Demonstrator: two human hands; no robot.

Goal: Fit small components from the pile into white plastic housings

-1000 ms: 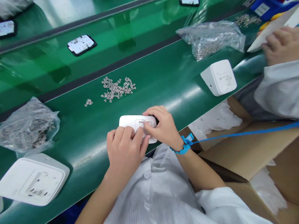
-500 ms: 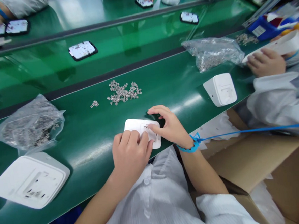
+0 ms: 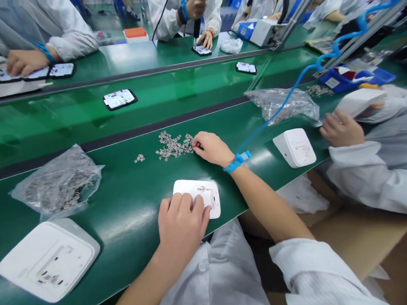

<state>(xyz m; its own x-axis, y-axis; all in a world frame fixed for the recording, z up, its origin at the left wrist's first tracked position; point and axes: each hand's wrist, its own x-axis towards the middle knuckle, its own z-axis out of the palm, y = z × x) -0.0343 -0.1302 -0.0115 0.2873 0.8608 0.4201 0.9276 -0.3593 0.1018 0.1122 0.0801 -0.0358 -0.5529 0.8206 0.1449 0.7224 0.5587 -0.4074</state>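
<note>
A white plastic device housing (image 3: 186,185) with a recessed compartment lies in front of me. My left hand (image 3: 183,213) holds it down, fingers curled over its left part and thumb at the near edge. Further off, my right hand (image 3: 212,147), a blue wrist strap (image 3: 237,161) behind it, pinches at the right edge of a pile of small shiny metal pieces (image 3: 173,146). Whatever is between those fingertips is hidden. A few more metal pieces (image 3: 139,158) lie left of the pile.
White housings stand at left (image 3: 27,255) and right (image 3: 299,146). Plastic bags of metal parts lie at left (image 3: 58,182) and right (image 3: 283,106). Circuit boards in black frames (image 3: 120,99) sit on the green strip beyond. A co-worker's hand (image 3: 343,128) at right holds another housing.
My right hand has left the housing and reached forward to the metal pile, its fingers now pinched. My left hand stays on the housing. The view has tilted up.
</note>
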